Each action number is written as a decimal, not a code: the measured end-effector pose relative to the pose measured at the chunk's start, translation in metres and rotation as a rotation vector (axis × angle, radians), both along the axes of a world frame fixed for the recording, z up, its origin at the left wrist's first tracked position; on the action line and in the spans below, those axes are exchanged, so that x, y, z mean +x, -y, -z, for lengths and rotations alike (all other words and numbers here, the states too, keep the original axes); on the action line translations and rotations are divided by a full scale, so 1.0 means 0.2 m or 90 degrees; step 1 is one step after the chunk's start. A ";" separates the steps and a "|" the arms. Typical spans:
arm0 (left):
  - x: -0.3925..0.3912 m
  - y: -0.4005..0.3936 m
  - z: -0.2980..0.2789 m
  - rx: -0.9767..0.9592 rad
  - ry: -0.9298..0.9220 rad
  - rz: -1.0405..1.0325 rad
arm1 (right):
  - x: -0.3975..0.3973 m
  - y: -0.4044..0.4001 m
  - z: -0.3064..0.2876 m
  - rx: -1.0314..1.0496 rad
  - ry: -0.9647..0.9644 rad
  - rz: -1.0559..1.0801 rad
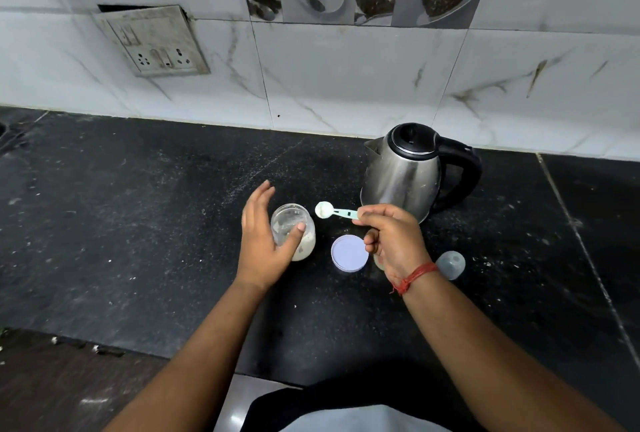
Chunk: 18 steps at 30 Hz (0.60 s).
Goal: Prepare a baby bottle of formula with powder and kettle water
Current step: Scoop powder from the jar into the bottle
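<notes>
Jar [293,231] of powder, lid off, is steadied upright on the bench [138,223] by the left hand [263,241], thumb against the glass, other fingers spread. Scoop [335,211], filled, is pinched by the right hand [391,237], handle lying left-right, bowl pointing left. Kettle [405,172] water appears not yet poured.

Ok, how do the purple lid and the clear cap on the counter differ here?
The purple lid is a flat, opaque lilac disc; the clear cap is a translucent dome. The purple lid lies in front of the kettle, just left of the right hand, while the clear cap lies to that wrist's right. The hand overlaps the purple lid's edge; the clear cap shows whole. Both rest loose on the black counter, untouched.
</notes>
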<state>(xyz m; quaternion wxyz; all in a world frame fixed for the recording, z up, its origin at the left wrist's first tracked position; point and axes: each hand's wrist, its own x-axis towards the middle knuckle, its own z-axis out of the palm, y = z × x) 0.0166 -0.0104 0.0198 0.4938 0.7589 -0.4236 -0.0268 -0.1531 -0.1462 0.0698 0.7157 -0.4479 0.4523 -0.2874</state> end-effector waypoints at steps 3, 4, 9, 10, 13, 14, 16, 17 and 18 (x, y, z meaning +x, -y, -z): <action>-0.09 0.07 -0.07 -0.024 0.062 0.054 | -0.07 0.03 -0.01 -0.008 0.004 0.027; -0.12 0.09 -0.08 -0.026 0.068 0.073 | -0.09 0.04 -0.02 -0.013 0.005 0.034; -0.26 0.20 -0.03 0.021 0.029 0.172 | -0.23 0.12 -0.04 -0.032 0.005 0.084; -0.28 0.22 -0.01 0.042 0.019 0.188 | -0.27 0.14 -0.04 -0.034 0.000 0.096; -0.36 0.28 0.04 0.125 -0.028 0.239 | -0.39 0.18 -0.03 -0.037 -0.014 0.134; -0.39 0.30 0.06 0.154 -0.049 0.253 | -0.41 0.19 -0.03 -0.036 -0.020 0.142; -0.43 0.35 0.09 0.202 -0.078 0.273 | -0.47 0.20 -0.02 -0.032 -0.032 0.159; -0.44 0.38 0.11 0.225 -0.087 0.280 | -0.49 0.20 -0.02 -0.029 -0.036 0.166; -0.46 0.40 0.12 0.249 -0.094 0.285 | -0.52 0.20 -0.02 -0.026 -0.041 0.170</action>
